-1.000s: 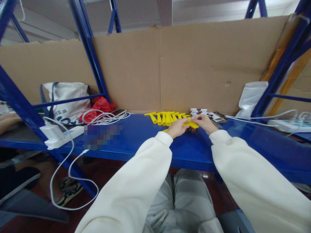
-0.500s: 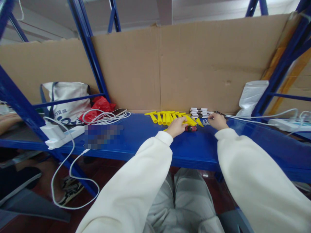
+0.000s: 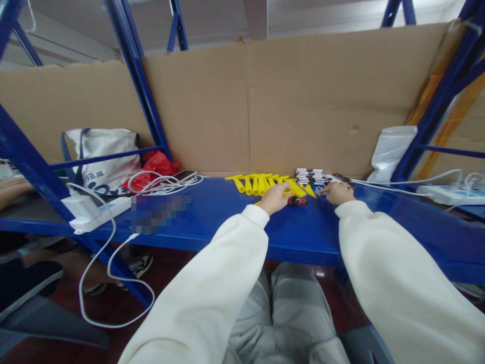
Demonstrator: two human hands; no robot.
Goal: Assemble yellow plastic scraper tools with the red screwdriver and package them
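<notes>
My left hand is closed around a yellow T-shaped plastic piece, whose wide end sticks out to the right of my fingers. Just under that piece lies a red and black object, perhaps a screwdriver handle, partly hidden. Several similar yellow T-shaped pieces lie in a row behind my left hand. My right hand reaches down with its index finger stretched out, the tip at a patch of tiny silvery parts too small to name. Nothing shows in its fingers.
Small white boxes are stacked against the cardboard wall. A dark phone-like object lies behind my right hand. White cables, a red bag and a cloth bag sit left; power strips stand at both sides. Another person's arm shows far left.
My right hand has gone from a pinch above the tiny parts to a stretched index finger lower down among them. My left hand stays put with the yellow piece.
</notes>
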